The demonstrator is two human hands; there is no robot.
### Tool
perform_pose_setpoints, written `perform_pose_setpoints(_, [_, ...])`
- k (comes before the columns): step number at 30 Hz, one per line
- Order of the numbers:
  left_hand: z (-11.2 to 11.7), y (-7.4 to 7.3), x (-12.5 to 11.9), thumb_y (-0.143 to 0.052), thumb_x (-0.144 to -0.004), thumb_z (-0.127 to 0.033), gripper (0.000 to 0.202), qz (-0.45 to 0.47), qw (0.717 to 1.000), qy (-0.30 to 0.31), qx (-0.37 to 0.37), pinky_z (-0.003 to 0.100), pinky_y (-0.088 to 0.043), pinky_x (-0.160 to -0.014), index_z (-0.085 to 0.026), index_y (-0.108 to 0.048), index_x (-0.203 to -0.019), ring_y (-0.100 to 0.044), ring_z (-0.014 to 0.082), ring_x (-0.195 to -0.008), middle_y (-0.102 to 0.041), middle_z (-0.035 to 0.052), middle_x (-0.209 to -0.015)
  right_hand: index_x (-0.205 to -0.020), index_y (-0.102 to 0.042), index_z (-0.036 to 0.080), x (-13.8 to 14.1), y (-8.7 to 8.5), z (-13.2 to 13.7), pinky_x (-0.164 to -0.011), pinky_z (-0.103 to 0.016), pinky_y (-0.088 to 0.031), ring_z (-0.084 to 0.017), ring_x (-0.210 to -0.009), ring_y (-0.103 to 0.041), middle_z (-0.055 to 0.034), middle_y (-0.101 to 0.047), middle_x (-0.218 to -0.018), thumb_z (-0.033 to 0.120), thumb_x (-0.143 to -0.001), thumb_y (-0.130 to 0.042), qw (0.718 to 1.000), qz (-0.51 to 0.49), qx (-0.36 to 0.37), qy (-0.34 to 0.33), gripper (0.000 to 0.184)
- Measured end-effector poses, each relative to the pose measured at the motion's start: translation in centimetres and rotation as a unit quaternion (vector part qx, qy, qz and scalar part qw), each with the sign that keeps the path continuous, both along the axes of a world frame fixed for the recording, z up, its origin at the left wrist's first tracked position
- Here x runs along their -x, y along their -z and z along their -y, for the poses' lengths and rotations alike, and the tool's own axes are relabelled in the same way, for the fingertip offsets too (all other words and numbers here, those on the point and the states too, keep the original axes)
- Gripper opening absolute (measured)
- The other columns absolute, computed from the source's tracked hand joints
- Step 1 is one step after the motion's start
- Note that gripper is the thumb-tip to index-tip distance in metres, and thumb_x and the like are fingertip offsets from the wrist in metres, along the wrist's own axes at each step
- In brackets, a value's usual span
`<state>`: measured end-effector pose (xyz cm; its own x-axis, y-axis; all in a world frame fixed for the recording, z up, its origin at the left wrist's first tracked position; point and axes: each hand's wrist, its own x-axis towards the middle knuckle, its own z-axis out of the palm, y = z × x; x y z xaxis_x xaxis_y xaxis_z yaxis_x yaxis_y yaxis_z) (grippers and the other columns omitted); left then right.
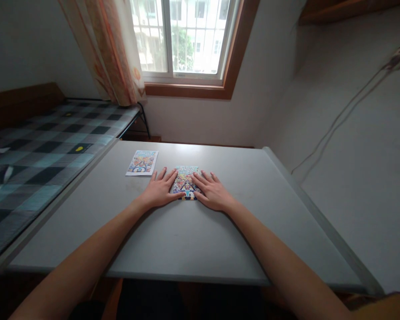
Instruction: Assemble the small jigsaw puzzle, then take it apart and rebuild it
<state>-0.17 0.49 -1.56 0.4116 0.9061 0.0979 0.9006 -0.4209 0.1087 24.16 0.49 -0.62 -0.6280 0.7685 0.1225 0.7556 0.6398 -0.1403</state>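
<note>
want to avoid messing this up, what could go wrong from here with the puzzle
Both the left hand and right hand have fingers on the puzzle, so uneven pressure might shift or buckle its pieces. No frame shows around it on the table, so edge pieces could slide outward. The printed sheet lies close to the left fingertips and might get nudged.

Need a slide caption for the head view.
Left hand and right hand at opposite edges of a colorful jigsaw puzzle on a pale table, printed sheet to the left.
</note>
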Motion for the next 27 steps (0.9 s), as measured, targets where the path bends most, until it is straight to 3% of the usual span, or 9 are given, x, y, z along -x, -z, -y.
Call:
perform_pose_setpoints(4, [0.0, 0.1, 0.2, -0.032, -0.081, -0.077, 0.089, 0.001, 1.000, 0.004, -0.003, 0.053, -0.009, -0.114, -0.024, -0.020, -0.151, -0.009, 0.0349, -0.144, -0.024, 0.0042, -0.155, -0.150, -0.024, 0.023, -0.5, 0.5, 0.0, -0.116, -0.054, -0.010, -0.030, -0.144, -0.016, -0.0026, -0.023, -0.155, 0.053, -0.094, -0.027, 0.999, 0.021, 0.011, 0.028, 0.064])
perform_pose_setpoints(10, [-0.5, -0.5, 1.3, -0.039, -0.080, -0.074, 0.089, 0.023, 0.998, 0.052, 0.007, 0.053, -0.013, -0.115, -0.024, -0.020, -0.151, -0.006, 0.0344, -0.144, -0.024, 0.0048, -0.155, -0.148, -0.028, 0.017, -0.8, 0.4, -0.2, -0.116, -0.052, -0.010, -0.027, -0.143, -0.020, -0.0042, -0.025, -0.154, 0.037, -0.096, -0.022, 0.996, -0.014, -0.006, 0.090, 0.056])
perform_pose_setpoints(15, [-0.8, -0.8, 1.4, -0.043, -0.080, -0.073, 0.082, 0.028, 0.996, 0.080, 0.004, 0.056, -0.009, -0.114, -0.028, -0.031, -0.147, -0.006, 0.0339, -0.144, -0.031, 0.0034, -0.153, -0.149, -0.027, 0.020, 1.1, 0.0, -0.5, -0.116, -0.051, -0.011, -0.026, -0.143, -0.021, -0.0039, -0.023, -0.155, 0.041, -0.097, -0.021, 0.998, -0.031, -0.007, 0.062, 0.056])
perform_pose_setpoints(20, [-0.6, -0.9, 1.3, -0.041, -0.077, -0.077, 0.090, 0.000, 0.996, 0.085, 0.028, 0.051, -0.010, -0.115, -0.028, -0.022, -0.150, -0.008, 0.0334, -0.144, -0.024, 0.0022, -0.155, -0.149, -0.026, 0.025, 1.5, 0.3, -0.7, -0.115, -0.057, -0.010, -0.030, -0.144, -0.017, -0.0006, -0.022, -0.155, 0.042, -0.096, -0.024, 0.999, 0.021, 0.013, 0.026, 0.055])
perform_pose_setpoints(23, [-0.7, -0.9, 1.4, -0.041, -0.074, -0.080, 0.097, -0.019, 0.997, 0.069, 0.032, 0.051, -0.008, -0.115, -0.026, -0.017, -0.151, -0.006, 0.0352, -0.144, -0.020, 0.0031, -0.156, -0.150, -0.023, 0.026, 0.6, 0.6, -0.9, -0.115, -0.056, -0.012, -0.031, -0.144, -0.014, 0.0007, -0.020, -0.156, 0.047, -0.095, -0.023, 0.998, 0.034, 0.023, 0.054, 0.058])
perform_pose_setpoints(27, [-0.8, -0.7, 1.6, -0.039, -0.072, -0.082, 0.103, -0.042, 0.997, 0.059, 0.027, 0.053, -0.004, -0.114, -0.022, -0.012, -0.152, -0.002, 0.0364, -0.144, -0.017, 0.0049, -0.157, -0.150, -0.022, 0.020, -0.6, 0.6, -1.3, -0.116, -0.051, -0.014, -0.028, -0.144, -0.014, -0.0006, -0.018, -0.156, 0.041, -0.096, -0.021, 0.993, 0.036, 0.030, 0.107, 0.058])
